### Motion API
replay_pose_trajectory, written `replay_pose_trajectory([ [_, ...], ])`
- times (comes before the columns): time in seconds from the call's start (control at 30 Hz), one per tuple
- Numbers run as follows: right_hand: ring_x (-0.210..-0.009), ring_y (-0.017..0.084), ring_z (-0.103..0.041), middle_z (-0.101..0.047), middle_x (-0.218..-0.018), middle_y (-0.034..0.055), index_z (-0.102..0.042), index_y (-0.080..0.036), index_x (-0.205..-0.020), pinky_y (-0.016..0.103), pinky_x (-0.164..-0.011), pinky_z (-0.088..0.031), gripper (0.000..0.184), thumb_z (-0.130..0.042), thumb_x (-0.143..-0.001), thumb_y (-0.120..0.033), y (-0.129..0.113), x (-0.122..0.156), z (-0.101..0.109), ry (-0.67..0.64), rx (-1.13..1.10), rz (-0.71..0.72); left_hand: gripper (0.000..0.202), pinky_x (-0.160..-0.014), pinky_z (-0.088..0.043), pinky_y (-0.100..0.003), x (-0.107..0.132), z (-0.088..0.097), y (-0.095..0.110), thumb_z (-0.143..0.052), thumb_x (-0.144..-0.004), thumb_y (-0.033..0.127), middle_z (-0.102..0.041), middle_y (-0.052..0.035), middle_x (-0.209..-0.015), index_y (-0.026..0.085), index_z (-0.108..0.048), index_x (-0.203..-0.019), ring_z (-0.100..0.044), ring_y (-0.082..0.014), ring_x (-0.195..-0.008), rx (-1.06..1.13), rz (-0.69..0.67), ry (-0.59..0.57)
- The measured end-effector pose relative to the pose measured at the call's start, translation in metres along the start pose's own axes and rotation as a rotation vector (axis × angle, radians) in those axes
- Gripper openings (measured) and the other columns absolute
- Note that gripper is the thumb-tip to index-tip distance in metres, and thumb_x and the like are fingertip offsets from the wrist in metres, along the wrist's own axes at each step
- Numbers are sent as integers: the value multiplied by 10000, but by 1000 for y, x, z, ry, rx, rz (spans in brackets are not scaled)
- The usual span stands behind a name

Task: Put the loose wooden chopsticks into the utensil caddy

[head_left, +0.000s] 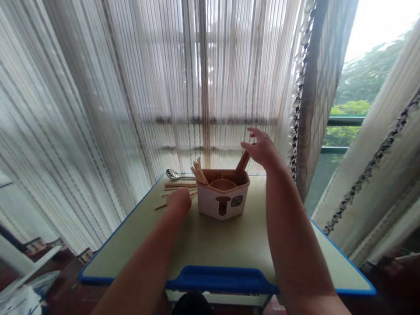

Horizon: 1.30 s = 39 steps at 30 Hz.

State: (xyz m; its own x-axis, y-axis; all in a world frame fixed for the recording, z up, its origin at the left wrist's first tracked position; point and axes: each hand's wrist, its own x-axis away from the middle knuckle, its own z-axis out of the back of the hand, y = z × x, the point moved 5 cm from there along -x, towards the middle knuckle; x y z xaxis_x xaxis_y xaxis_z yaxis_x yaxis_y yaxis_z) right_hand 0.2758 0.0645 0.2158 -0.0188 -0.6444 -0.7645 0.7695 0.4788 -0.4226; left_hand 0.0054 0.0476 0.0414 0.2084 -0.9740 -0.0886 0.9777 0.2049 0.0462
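Observation:
My left hand (180,200) is closed low over the table, left of the white and brown utensil holder (215,203). A thin chopstick (160,207) sticks out from under it. Just behind lie several loose chopsticks (179,186), side by side. A bundle of chopsticks (199,171) stands in the holder's left compartment, leaning left. From the back right compartment a brown wooden-looking handle (243,162) rises, tilted right. My right hand (260,148) is around its top end with thumb and fingers spread apart; the handle's lower end is hidden in the holder.
A slotted metal ladle (172,174) lies at the table's back left edge, its handle running behind the holder. The pale table (229,245) has a blue rim. Striped curtains (157,87) hang close behind it. A plastic bag (29,297) is at the lower left.

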Motion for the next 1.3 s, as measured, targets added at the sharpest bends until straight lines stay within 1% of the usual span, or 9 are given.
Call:
replay_pose_trajectory([
  [0.13,-840,203,-599,-657,-929,81,-667,-187,-992,376,-801,-469,274,-589,-733,-228,-2,1,-6,-116,-22,25,274,-791,-487,-425,0,-5,0,-495,-812,193,-644,-197,-1072,113,-656,-1019,-609,-317,-1003,29,-20,-32],
  [0.23,-819,194,-604,-653,-902,76,-670,-180,-943,377,-805,-471,246,-601,-707,-181,2,1,-10,-129,-22,16,266,-789,-492,-423,1,-7,-1,-495,-800,135,-645,-198,-1076,113,-659,-1008,-610,-317,-1006,27,-20,-61],
  [0.37,-776,199,-607,-631,-871,67,-554,-168,-1146,376,-729,-505,566,-714,-605,-212,21,0,-17,-96,-135,-97,266,-781,-499,-424,1,-7,0,-487,-792,115,-651,-198,-1064,126,-670,-985,-618,-316,-995,23,-21,-79],
  [0.5,-650,197,-616,-621,-805,47,-414,-175,-1231,339,-520,-526,810,-791,-517,-238,43,2,-30,-49,-500,-388,283,-783,-496,-423,2,-7,1,-487,-783,106,-652,-198,-1063,129,-669,-998,-614,-315,-1004,30,-29,-73],
  [0.63,-602,165,-627,-642,-712,42,-528,-167,-995,286,-507,-523,455,-753,-602,-208,45,10,-51,-241,-696,-556,309,-792,-494,-426,0,-6,0,-457,-796,98,-646,-198,-1079,124,-665,-1023,-610,-313,-1013,30,-22,-74],
  [0.8,-589,131,-616,-641,-656,41,-597,-153,-805,220,-495,-470,162,-687,-699,-237,35,19,-67,-485,-677,-529,327,-794,-495,-434,-1,-5,-2,-446,-806,106,-633,-194,-1113,130,-648,-1062,-599,-314,-1036,9,-10,-73],
  [1.07,-440,72,-470,-465,-520,-61,-544,-176,-711,212,-447,-407,201,-658,-712,-341,24,2,-67,-109,-861,-320,330,-783,-499,-437,-7,-8,-3,-428,-807,95,-646,-194,-1082,129,-660,-1039,-612,-312,-1005,-11,-31,-73],
  [1.17,-464,79,-489,-481,-528,-53,-566,-172,-724,216,-458,-412,240,-691,-680,-372,27,1,-70,-141,-825,-307,333,-780,-501,-426,-9,-9,-2,-424,-812,101,-644,-191,-1090,135,-655,-1049,-611,-306,-1010,-26,-36,-71],
  [1.3,-532,121,-558,-562,-579,-3,-585,-158,-731,252,-502,-461,275,-750,-630,-354,36,7,-79,-348,-738,-455,335,-778,-499,-426,-12,-10,-5,-433,-802,98,-642,-188,-1096,147,-659,-1043,-608,-312,-1016,-37,-32,-73],
])
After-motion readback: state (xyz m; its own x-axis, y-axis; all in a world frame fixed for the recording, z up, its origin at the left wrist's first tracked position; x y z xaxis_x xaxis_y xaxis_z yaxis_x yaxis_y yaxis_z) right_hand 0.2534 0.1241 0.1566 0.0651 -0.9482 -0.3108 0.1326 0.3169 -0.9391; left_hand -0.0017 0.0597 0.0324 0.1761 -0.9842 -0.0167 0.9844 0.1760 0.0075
